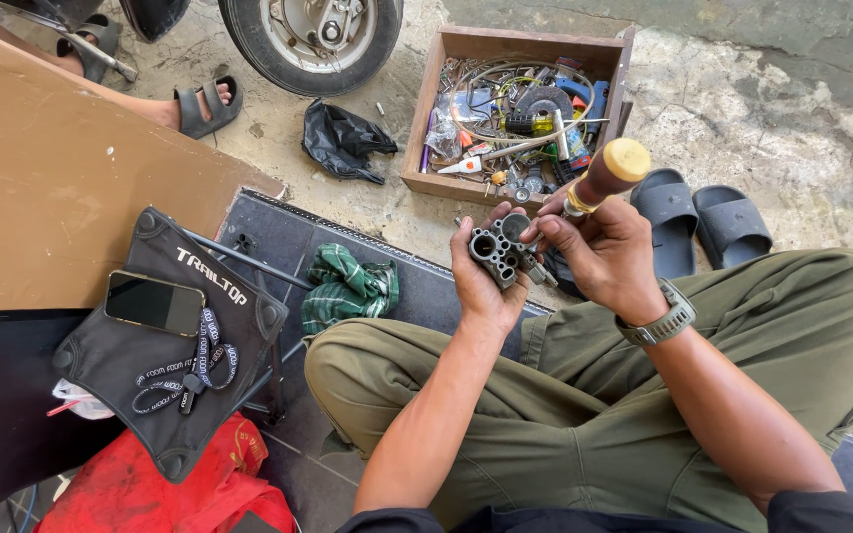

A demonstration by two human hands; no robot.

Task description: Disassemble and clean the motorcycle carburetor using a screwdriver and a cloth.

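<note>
My left hand [483,286] grips a small grey metal block [502,251] with several round bores, held up over my crossed legs. My right hand [599,252] is closed around a screwdriver [604,176] with a dark brown handle and a tan butt end; its shaft points down into the block and is hidden behind my fingers. A grey watch [659,324] sits on my right wrist. Both hands meet at the block, just in front of a wooden box.
A wooden box [425,111] of tools and cables lies ahead, with a black plastic bag [343,140] and a scooter wheel [313,39] beyond. Grey slippers [703,222] lie right. At left: a folded stool [175,345] bearing a phone [154,303] and lanyard, a green cloth [348,286], and another person's sandalled foot [194,104].
</note>
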